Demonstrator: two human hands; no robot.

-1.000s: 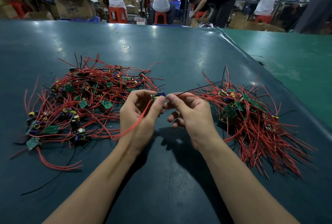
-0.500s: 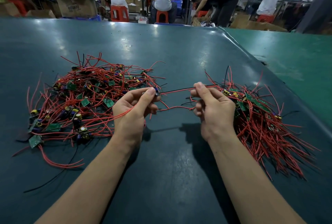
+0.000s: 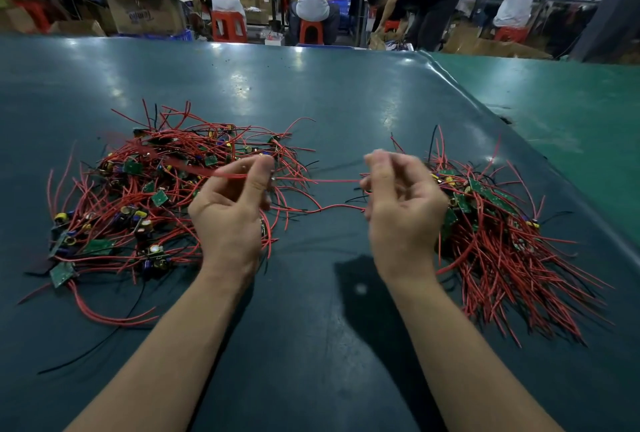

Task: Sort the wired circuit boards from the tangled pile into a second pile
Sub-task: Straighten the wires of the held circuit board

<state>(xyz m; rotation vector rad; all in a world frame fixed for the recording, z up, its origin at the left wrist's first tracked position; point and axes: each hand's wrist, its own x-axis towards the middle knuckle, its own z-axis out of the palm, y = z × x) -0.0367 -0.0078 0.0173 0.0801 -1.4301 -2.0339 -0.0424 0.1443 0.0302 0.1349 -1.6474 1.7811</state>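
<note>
A tangled pile (image 3: 138,203) of small green circuit boards with red and black wires lies on the left of the dark table. A second, combed-out pile (image 3: 498,234) lies on the right. My left hand (image 3: 232,210) pinches a red wire beside the tangled pile. My right hand (image 3: 401,203) pinches the other ends of the red wires (image 3: 332,182) that stretch between both hands above the table. The board on these wires is hidden by my left hand.
The dark green table (image 3: 311,310) meets a lighter green table (image 3: 568,106) at the right. Beyond the far edge, several people sit on orange stools (image 3: 228,26) at benches, with cardboard boxes (image 3: 149,12) beside them.
My hands have pulled farther apart, drawing the red wires out straight between them. Both hands have risen a little from the table.
</note>
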